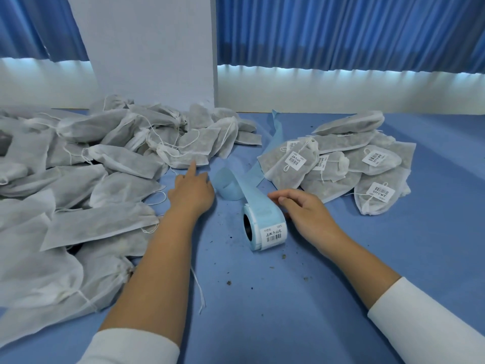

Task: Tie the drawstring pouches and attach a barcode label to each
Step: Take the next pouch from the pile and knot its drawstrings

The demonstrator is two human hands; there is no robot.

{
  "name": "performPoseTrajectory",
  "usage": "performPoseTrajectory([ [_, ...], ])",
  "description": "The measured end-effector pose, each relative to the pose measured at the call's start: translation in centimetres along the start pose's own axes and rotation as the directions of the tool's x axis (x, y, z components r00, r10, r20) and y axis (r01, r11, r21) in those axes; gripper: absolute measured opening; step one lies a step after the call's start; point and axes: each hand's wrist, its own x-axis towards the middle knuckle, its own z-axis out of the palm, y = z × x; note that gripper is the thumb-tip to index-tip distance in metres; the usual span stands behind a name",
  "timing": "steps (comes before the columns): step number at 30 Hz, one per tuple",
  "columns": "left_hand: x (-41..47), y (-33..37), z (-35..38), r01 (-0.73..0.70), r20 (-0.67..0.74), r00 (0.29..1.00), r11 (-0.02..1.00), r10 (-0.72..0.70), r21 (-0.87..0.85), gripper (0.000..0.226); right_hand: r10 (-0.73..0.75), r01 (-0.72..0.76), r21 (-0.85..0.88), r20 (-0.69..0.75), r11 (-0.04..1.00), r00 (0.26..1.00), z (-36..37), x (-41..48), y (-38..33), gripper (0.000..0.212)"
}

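Note:
A big heap of white unlabelled drawstring pouches [78, 158] covers the left of the blue table. My left hand [193, 189] stretches toward it, fingers apart, index fingertip touching the edge of one pouch [189, 151]. A roll of barcode labels [265, 227] lies in the middle, its blue backing strip [252, 179] trailing away behind. My right hand [304, 208] rests beside the roll, fingers loosely spread, fingertips touching the strip, holding nothing. A smaller pile of labelled pouches [338, 164] sits at the right.
A white pillar [154, 53] and blue curtains [341, 30] stand behind the table. Small dark crumbs [283, 257] are scattered on the blue table cloth [301, 298] in front of the roll. A loose white string [199, 290] lies by my left forearm.

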Motion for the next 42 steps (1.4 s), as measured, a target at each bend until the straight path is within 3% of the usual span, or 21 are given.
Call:
performPoseTrajectory([
  [11,1.9,-0.4,0.9,-0.006,-0.007,1.0,1.0,0.006,0.03,0.042,0.004,-0.003,-0.051,0.023,0.999,1.0,0.2,-0.2,0.1,0.03],
  [16,2.4,-0.6,1.0,0.011,-0.076,0.997,0.989,-0.022,-0.148,0.055,0.017,-0.016,-0.045,0.022,0.999,1.0,0.2,-0.2,0.0,0.03],
  [18,2.2,-0.4,0.4,-0.05,-0.178,0.984,0.96,0.001,-0.275,0.046,0.021,-0.02,-0.044,0.028,0.999,0.999,0.1,-0.3,-0.1,0.029],
  [21,1.4,0.2,-1.3,-0.278,-0.469,0.881,0.867,0.059,-0.413,0.025,0.028,-0.027,-0.041,0.028,0.999,0.999,0.0,-0.3,-0.2,0.029],
  [23,0.4,0.8,-3.1,-0.33,-0.492,0.871,0.721,-0.017,-0.609,0.018,0.033,-0.033,-0.02,0.019,0.999,0.999,0.0,-0.3,-0.2,0.027],
  [26,-1.2,2.2,-5.5,-0.287,-0.329,0.934,0.253,-0.141,-0.924,0.017,0.002,0.005,0.094,-0.072,0.996,0.997,0.1,-0.6,-0.6,0.026],
  [29,-2.5,3.7,-7.2,-0.233,-0.215,0.969,-0.153,-0.123,-0.961,0.012,-0.126,0.171,0.181,-0.235,0.969,0.964,-0.3,-1.1,-1.4,0.026],
  [32,-3.8,5.2,-8.0,-0.115,-0.116,0.993,-0.448,-0.025,-0.887,0.017,-0.213,0.278,0.207,-0.286,0.938,0.934,-0.9,-1.4,-1.9,0.03],
  [34,-4.7,6.3,-8.1,-0.018,-0.05,0.998,-0.511,0.05,-0.86,0.023,-0.247,0.31,0.225,-0.267,0.924,0.931,-1.5,-1.4,-2.1,0.049],
  [37,-5.8,7.7,-7.7,0.126,0.052,0.985,-0.493,0.162,-0.861,0.023,-0.27,0.327,0.307,-0.216,0.894,0.938,-2.1,-1.4,-2.7,0.06],
  [39,-6.4,8.3,-7.3,0.192,0.108,0.975,-0.487,0.196,-0.852,0.021,-0.258,0.326,0.355,-0.225,0.876,0.94,-2.3,-1.4,-2.9,0.044],
  [42,-6.8,8.2,-6.7,0.234,0.157,0.97,-0.533,0.185,-0.813,0.02,-0.218,0.301,0.285,-0.289,0.91,0.932,-2.8,-1.3,-2.8,0.022],
])
